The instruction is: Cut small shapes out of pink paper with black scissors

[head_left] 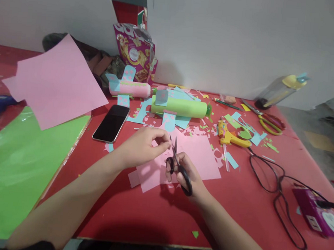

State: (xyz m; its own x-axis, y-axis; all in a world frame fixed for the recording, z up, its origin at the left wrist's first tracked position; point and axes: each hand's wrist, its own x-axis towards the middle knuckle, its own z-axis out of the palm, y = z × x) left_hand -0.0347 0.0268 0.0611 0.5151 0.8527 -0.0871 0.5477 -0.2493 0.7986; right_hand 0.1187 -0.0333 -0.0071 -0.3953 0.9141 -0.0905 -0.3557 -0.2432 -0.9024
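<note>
My right hand (pixel 190 175) holds a pair of black-handled scissors (pixel 174 152), fingers in the loops, blades apart and pointing away from me. Just left of the blades, my left hand (pixel 148 144) is closed in a pinch, with a tiny pink paper piece (pixel 169 144) at its fingertips, partly hidden. Below both hands lies a pink paper sheet (pixel 205 155) on the red table. Beyond them rest a green paper-covered bottle (pixel 185 108) with blue paper fins and a pink paper-covered bottle (pixel 135 89) with similar fins.
A phone (pixel 112 123) lies left of my left hand, beside green sheets (pixel 27 168) and a large pink sheet (pixel 60 82). To the right are a yellow glue gun (pixel 231 137) with a cord, yellow-and-red-handled scissors (pixel 271 123) and a purple box (pixel 317 214). Paper scraps are scattered around.
</note>
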